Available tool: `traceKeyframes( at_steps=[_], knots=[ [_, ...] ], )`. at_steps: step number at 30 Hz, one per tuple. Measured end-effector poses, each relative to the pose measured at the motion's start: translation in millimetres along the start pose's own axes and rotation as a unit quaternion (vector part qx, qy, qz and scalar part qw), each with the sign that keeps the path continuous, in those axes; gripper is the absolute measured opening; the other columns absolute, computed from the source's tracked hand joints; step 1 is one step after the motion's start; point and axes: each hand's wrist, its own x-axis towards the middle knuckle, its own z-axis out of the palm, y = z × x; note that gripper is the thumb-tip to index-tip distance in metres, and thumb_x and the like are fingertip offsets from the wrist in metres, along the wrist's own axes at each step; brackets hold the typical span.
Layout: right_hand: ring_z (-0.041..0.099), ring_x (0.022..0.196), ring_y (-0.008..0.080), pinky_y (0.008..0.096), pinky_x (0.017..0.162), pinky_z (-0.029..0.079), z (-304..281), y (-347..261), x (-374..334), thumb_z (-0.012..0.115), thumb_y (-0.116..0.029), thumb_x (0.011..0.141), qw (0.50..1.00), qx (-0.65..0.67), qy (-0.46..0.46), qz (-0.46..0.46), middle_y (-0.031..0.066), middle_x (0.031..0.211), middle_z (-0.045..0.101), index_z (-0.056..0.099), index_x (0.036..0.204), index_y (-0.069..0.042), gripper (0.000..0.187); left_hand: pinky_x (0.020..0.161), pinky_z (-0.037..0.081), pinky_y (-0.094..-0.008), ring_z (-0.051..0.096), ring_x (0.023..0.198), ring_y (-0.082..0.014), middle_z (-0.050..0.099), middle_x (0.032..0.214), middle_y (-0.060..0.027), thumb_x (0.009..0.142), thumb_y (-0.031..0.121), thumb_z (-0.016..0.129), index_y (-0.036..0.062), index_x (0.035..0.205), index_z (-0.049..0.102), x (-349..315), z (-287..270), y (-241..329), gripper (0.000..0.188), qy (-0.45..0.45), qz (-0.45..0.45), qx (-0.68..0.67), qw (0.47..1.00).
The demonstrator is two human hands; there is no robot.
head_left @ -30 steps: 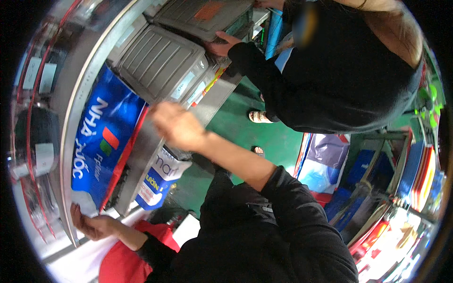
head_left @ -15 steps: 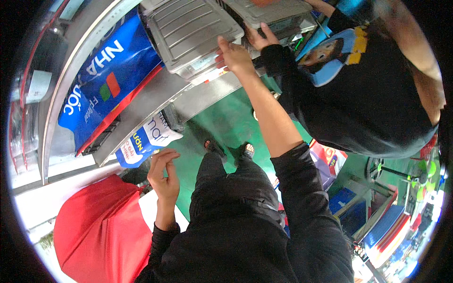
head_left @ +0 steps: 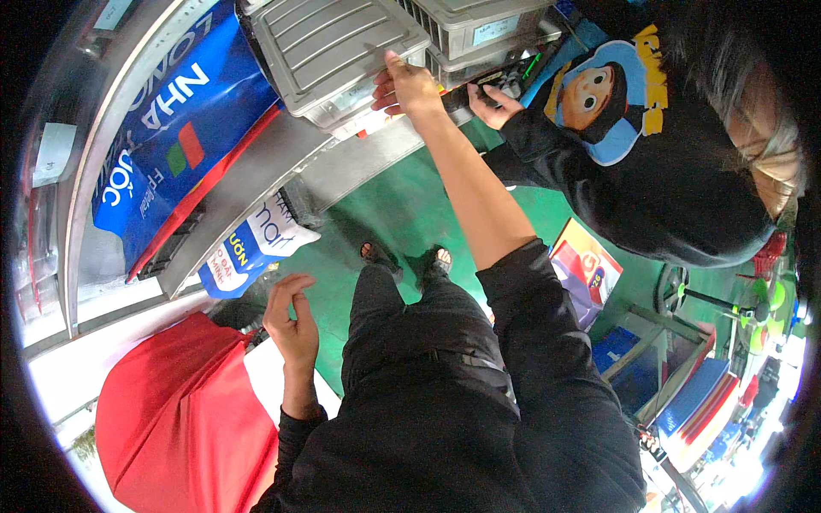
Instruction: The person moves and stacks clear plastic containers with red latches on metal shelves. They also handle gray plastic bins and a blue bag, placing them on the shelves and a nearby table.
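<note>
Right hand grips the edge of a grey ribbed crate on the metal shelf.
Left hand hangs open, empty, beside a red bag; a co-worker's hand crowds the neighbouring crate, contents hidden.

A: Even daylight is filling the scene; the brightest spill is washing out the lower right corner and the lower left rim.

B: The fisheye is bending the metal shelf edge hard, and a black ring is closing in around the frame.

A: The centre is staying fairly sharp, though the edges are smearing.
</note>
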Motion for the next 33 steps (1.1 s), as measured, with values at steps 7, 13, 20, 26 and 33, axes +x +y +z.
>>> traceKeyframes(
  at_steps=[7,13,20,26,33],
  knots=[
    [0.066,0.061,0.0195,0.028,0.054,0.051,0,-10,-1,0.056,-0.033,0.089,0.995,0.091,0.047,-0.01,0.0075,0.073,0.063,0.058,0.095,-0.002,0.032,0.078,0.046,-0.0315,0.062,0.086,-0.0264,0.064,0.089,-0.014,0.077,-0.01,0.047,0.0007,0.085,0.063,-4,14,7,0.021,-0.044,0.021,0.0,0.999],
    [0.066,0.059,0.0199,0.0273,0.05,0.052,-5,-11,0,0.058,-0.03,0.087,0.998,0.052,0.042,-0.012,0.0085,0.072,0.063,0.061,0.09,-0.001,0.03,0.077,0.047,-0.0315,0.062,0.086,-0.0261,0.065,0.09,-0.0129,0.077,-0.01,0.048,0.0026,0.086,0.064,-5,30,18,0.022,-0.084,-0.001,-0.036,0.996],
    [0.065,0.056,0.0173,0.0254,0.046,0.049,-9,-21,9,0.063,-0.035,0.084,0.998,-0.023,0.047,0.026,0.0048,0.063,0.06,0.063,0.076,-0.002,0.034,0.075,0.048,-0.0327,0.062,0.085,-0.0262,0.065,0.09,-0.012,0.079,-0.007,0.05,0.004,0.087,0.064,-3,35,10,0.02,-0.08,0.02,-0.038,0.996],
    [0.063,0.049,0.0171,0.0265,0.039,0.046,-17,-20,12,0.064,-0.032,0.083,0.996,-0.075,0.044,0.016,0.0055,0.059,0.059,0.064,0.07,-0.002,0.033,0.078,0.046,-0.0319,0.062,0.086,-0.0244,0.065,0.09,-0.0125,0.082,-0.004,0.051,0.002,0.09,0.063,9,35,7,0.015,-0.075,0.0,-0.022,0.997],
    [0.06,0.057,0.0103,0.022,0.052,0.048,-23,-23,6,0.066,-0.044,0.08,0.992,-0.118,-0.004,0.038,-0.0027,0.062,0.057,0.066,0.081,-0.007,0.037,0.092,0.04,-0.0411,0.048,0.108,-0.035,0.052,0.119,-0.0143,0.079,0.017,0.065,0.0062,0.117,0.053,150,66,-29,0.041,0.105,0.221,0.107,0.964]
  ],
)
